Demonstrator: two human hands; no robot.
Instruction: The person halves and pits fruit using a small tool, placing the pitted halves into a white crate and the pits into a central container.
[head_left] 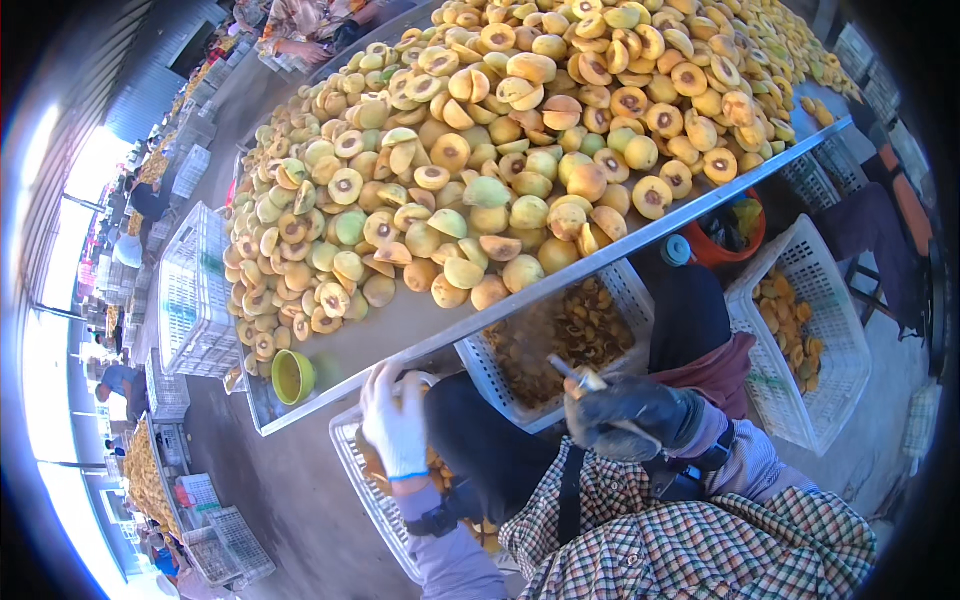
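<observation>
My left hand [396, 420], in a white glove, is at the table's front edge above a white crate [345, 440] holding yellow fruit pieces. Its fingers are stretched and apart, and I see nothing in them. In a dark grey glove, my right hand [625, 415] is closed around a short hand tool [580, 375] with a pale handle and a narrow metal end. It hovers over my lap, apart from the fruit. A large heap of halved yellow peaches [450, 150] covers most of the metal table [400, 315]; many cut faces show brown-red centres.
A green cup [293, 377] stands at the table's left corner. Beneath the edge, a white crate [640, 300] holds brown scraps. To the right are a crate of peach pieces [840, 380] and a red bucket [715, 255]. Stacked crates [195, 290] and other people are at left.
</observation>
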